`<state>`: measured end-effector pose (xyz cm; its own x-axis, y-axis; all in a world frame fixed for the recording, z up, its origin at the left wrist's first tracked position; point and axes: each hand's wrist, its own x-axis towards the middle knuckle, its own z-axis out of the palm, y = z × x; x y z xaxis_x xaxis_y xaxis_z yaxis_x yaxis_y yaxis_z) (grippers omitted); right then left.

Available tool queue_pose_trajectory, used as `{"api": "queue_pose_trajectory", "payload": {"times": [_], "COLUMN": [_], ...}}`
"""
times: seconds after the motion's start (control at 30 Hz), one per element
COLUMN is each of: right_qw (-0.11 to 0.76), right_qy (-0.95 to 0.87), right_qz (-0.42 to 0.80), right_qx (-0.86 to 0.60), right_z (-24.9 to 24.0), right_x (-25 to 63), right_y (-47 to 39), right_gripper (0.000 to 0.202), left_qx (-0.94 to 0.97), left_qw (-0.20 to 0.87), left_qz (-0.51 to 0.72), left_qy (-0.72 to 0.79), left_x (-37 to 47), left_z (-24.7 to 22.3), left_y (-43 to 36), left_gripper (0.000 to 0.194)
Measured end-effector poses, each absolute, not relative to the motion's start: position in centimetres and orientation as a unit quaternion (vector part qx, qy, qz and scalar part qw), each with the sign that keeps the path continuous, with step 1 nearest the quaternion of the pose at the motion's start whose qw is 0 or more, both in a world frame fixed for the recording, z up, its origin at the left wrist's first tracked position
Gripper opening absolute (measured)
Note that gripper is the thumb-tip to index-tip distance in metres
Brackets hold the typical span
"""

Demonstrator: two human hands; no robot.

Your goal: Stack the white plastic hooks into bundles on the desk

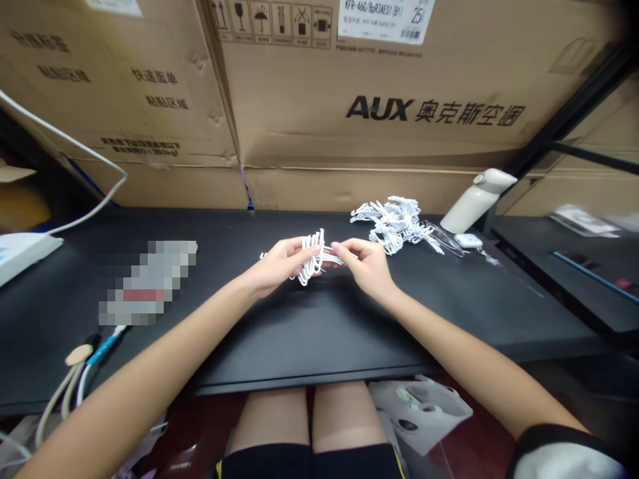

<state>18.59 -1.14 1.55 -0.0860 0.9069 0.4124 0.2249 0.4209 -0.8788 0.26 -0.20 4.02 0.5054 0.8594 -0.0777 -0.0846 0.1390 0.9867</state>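
Observation:
A bundle of thin white hooks (313, 261) is in front of me, above the dark table. My left hand (279, 266) is closed around it, thumb on top, with curved ends sticking up and down past the fingers. On the other side, my right hand (367, 265) pinches the straight ends of the bundle between thumb and fingertips; the other fingers are partly hidden. Behind my right hand lies a heap of similar white hooks (399, 223), in several tangled bunches.
A cream bottle (476, 199) leans at the back right, near a small white case (468, 241). A pixelated flat device (150, 283) with a cable lies at left. Large cardboard boxes (309, 120) wall off the back. The table's front edge (299, 380) runs above my knees.

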Motion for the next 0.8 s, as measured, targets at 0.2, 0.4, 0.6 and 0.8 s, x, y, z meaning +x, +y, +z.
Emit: {"api": "queue_pose_trajectory", "payload": {"times": [0.2, 0.4, 0.6, 0.8], "right_qw": [0.542, 0.542, 0.525, 0.515], "right_qy": [-0.685, -0.707, -0.712, -0.673], "right_qz": [0.229, 0.187, 0.204, 0.317], "right_qx": [-0.428, -0.414, -0.418, -0.425], "right_z": [1.19, 0.91, 1.19, 1.06], "right_x": [18.23, 18.2, 18.3, 18.34], "right_y": [-1.78, -1.76, -1.59, -1.4], "right_gripper": [0.024, 0.022, 0.025, 0.027], "left_qx": [0.528, 0.504, 0.457, 0.477], "left_qw": [0.682, 0.701, 0.732, 0.718], "left_qz": [0.357, 0.349, 0.346, 0.338], "left_qy": [0.36, 0.365, 0.369, 0.378], "left_x": [0.31, 0.55, 0.56, 0.19], "left_z": [3.75, 3.8, 4.12, 3.89], "left_y": [-0.11, -0.28, -0.23, 0.0], "left_gripper": [0.036, 0.032, 0.029, 0.03]}}
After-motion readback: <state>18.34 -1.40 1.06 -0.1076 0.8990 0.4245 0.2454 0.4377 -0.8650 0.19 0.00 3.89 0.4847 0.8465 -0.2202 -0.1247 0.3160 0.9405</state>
